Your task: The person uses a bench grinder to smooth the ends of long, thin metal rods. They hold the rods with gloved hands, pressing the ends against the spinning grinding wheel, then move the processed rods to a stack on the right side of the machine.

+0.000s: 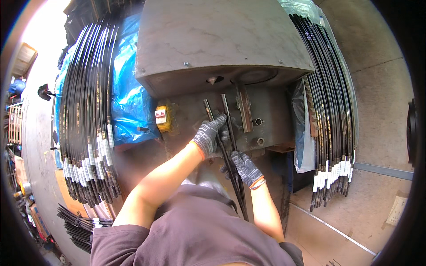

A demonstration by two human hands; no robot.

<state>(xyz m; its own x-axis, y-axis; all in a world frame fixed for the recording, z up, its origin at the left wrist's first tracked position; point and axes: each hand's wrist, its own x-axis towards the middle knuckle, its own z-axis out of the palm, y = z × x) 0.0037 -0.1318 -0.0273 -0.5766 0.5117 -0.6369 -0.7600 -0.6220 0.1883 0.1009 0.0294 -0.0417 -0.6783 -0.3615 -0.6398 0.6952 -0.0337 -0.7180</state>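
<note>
Two long black tubes point(228, 114) with bright metal ends slant up from my body toward the grey metal machine point(222, 37). My left hand point(210, 134), in a grey knit glove, is closed around the left tube near its upper end, and some fingers reach to the right one. Lower down, my right hand point(246, 167), gloved alike, is closed on the tubes beside my chest. The upper ends point toward the machine's front, left of a metal channel point(245, 111). Their lower ends are hidden near my shirt.
Rows of black tubes with white bands hang left point(91, 119) and right point(330, 111). A blue plastic sheet point(129, 93) covers the left support. Beside it sits a yellow switch box point(162, 119). Two small round fittings point(258, 121) stand right of the channel. More tubes point(80, 228) lie lower left.
</note>
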